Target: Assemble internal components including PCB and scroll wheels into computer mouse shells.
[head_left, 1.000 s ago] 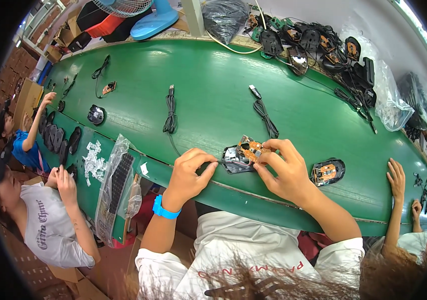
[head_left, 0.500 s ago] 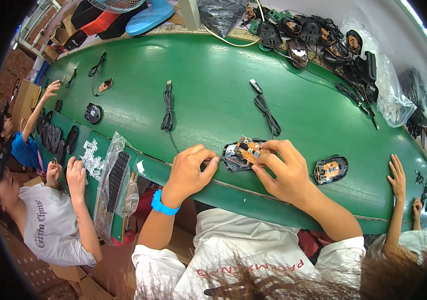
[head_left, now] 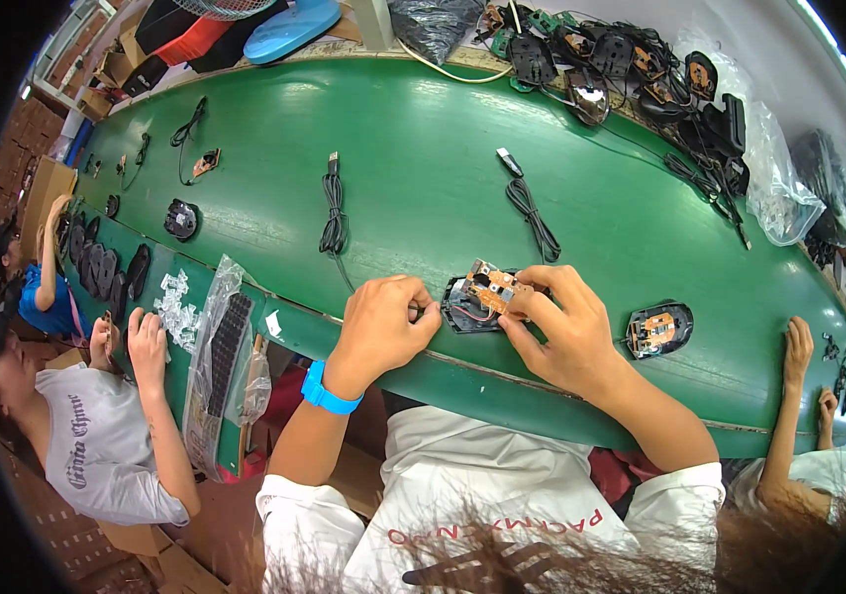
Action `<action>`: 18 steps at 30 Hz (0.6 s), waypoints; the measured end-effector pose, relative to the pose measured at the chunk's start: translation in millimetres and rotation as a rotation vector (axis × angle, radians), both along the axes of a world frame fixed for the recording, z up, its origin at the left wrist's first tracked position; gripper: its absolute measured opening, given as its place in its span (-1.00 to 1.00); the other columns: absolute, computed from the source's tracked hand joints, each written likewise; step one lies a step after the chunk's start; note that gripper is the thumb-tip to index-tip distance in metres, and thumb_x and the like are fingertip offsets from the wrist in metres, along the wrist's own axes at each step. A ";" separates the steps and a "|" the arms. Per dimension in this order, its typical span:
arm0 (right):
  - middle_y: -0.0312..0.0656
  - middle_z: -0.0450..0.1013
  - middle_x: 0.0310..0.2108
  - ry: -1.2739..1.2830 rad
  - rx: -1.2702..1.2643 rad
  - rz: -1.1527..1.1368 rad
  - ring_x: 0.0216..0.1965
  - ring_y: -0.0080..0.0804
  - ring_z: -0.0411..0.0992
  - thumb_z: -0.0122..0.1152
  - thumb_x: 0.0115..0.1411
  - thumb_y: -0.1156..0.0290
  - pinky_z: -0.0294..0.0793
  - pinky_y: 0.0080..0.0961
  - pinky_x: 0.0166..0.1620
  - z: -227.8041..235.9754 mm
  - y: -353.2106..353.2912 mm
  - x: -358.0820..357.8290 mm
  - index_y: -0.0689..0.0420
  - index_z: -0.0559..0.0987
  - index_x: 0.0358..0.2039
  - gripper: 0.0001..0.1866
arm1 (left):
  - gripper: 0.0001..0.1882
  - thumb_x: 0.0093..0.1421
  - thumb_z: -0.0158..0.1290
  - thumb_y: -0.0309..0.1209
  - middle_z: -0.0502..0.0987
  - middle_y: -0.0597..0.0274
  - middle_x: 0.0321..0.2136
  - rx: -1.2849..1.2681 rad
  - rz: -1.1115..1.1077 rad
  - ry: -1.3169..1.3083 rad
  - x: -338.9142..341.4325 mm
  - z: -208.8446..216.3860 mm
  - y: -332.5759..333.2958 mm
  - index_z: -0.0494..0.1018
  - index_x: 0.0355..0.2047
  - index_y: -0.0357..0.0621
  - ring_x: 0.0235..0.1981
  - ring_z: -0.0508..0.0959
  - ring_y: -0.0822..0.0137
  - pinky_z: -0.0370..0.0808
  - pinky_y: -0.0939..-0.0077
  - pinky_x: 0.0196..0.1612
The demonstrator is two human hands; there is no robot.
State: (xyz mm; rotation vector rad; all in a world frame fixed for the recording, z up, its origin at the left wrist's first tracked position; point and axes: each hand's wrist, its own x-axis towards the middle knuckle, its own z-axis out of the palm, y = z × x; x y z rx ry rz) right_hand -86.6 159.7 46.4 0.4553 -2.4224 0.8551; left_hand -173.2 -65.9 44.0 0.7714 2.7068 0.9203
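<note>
Pinches the orange circuit board (head_left: 488, 285) by its right end, partly hidden behind the fingers of the right hand (head_left: 569, 322), tilted over the open black mouse shell (head_left: 456, 318). Curls the left hand (head_left: 381, 325) just left of it, thumb near forefinger; impossible to tell whether gripping a wire. Near the front edge of the green surface (head_left: 423, 188), with bare room beyond, between two coiled cables (head_left: 333, 216). At right, in another shell (head_left: 682, 323), a second board (head_left: 653, 333); at left, in a clear sleeve (head_left: 230, 269), a black keyboard (head_left: 229, 346).
</note>
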 end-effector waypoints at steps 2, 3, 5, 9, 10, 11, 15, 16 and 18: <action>-0.10 0.51 -0.17 0.012 -0.002 -0.004 -0.31 -0.22 0.50 0.50 -0.09 0.58 0.53 -0.36 -0.28 1.0 -0.8 0.2 0.14 0.57 -0.38 -0.73 | -0.82 0.08 0.23 -0.37 0.58 0.07 -0.52 -0.004 -0.002 -0.014 -2.2 1.1 0.8 0.56 -0.51 -0.25 -0.51 0.59 0.08 0.50 0.19 -0.41; -0.11 0.51 -0.17 0.024 -0.007 -0.011 -0.32 -0.23 0.50 0.50 -0.10 0.57 0.52 -0.36 -0.29 1.5 -1.3 0.6 0.14 0.57 -0.38 -0.73 | -0.81 0.08 0.23 -0.37 0.58 0.07 -0.52 -0.009 -0.007 -0.029 -3.0 1.6 0.9 0.55 -0.51 -0.25 -0.51 0.58 0.07 0.49 0.17 -0.41; -0.11 0.51 -0.17 0.039 -0.006 -0.017 -0.32 -0.23 0.50 0.50 -0.10 0.56 0.52 -0.36 -0.30 5.2 -3.3 -0.2 0.14 0.57 -0.38 -0.73 | -0.81 0.07 0.23 -0.36 0.59 0.06 -0.51 -0.010 -0.011 -0.041 -2.4 1.0 0.6 0.54 -0.52 -0.26 -0.51 0.58 0.06 0.49 0.16 -0.41; -0.11 0.51 -0.18 0.071 0.054 -0.023 -0.32 -0.24 0.50 0.51 -0.10 0.54 0.50 -0.36 -0.32 16.0 -15.9 -0.5 0.14 0.57 -0.38 -0.72 | -0.81 0.07 0.24 -0.40 0.53 0.11 -0.60 0.083 -0.014 0.021 2.0 -4.6 1.3 0.52 -0.52 -0.30 -0.60 0.52 0.19 0.43 0.30 -0.48; -0.10 0.50 -0.19 0.081 0.066 -0.023 -0.32 -0.23 0.50 0.51 -0.10 0.53 0.50 -0.36 -0.33 16.3 -20.4 -0.7 0.14 0.57 -0.37 -0.72 | -0.81 0.07 0.24 -0.40 0.52 0.11 -0.60 0.068 -0.018 0.027 1.9 -3.7 1.6 0.52 -0.52 -0.30 -0.60 0.52 0.19 0.42 0.29 -0.48; -0.10 0.50 -0.19 0.091 0.080 -0.020 -0.33 -0.23 0.50 0.51 -0.10 0.53 0.50 -0.36 -0.33 16.1 -24.6 -1.4 0.14 0.57 -0.37 -0.72 | -0.81 0.07 0.24 -0.40 0.52 0.12 -0.60 0.053 -0.020 0.032 1.5 -3.2 1.2 0.52 -0.52 -0.30 -0.60 0.51 0.19 0.42 0.29 -0.48; -0.09 0.50 -0.19 0.049 0.096 -0.026 -0.31 -0.21 0.50 0.51 -0.09 0.53 0.50 -0.34 -0.31 18.1 -22.6 19.0 0.14 0.57 -0.37 -0.72 | -0.80 0.07 0.24 -0.39 0.52 0.13 -0.60 0.062 -0.026 0.034 0.2 -6.2 2.4 0.52 -0.52 -0.29 -0.60 0.50 0.18 0.42 0.27 -0.48; -0.09 0.50 -0.18 0.024 0.094 -0.026 -0.30 -0.20 0.50 0.50 -0.09 0.54 0.51 -0.33 -0.30 18.2 -19.5 23.6 0.14 0.57 -0.37 -0.73 | -0.80 0.08 0.25 -0.39 0.51 0.13 -0.60 0.071 -0.024 0.033 0.8 -7.2 2.0 0.52 -0.52 -0.28 -0.60 0.50 0.18 0.42 0.27 -0.48; -0.09 0.50 -0.17 -0.005 0.098 -0.057 -0.29 -0.19 0.50 0.50 -0.08 0.54 0.51 -0.31 -0.29 12.9 -7.0 27.7 0.15 0.57 -0.36 -0.73 | -0.81 0.08 0.24 -0.40 0.53 0.12 -0.57 0.061 -0.016 0.016 2.7 -3.8 2.8 0.53 -0.50 -0.28 -0.57 0.51 0.16 0.43 0.27 -0.45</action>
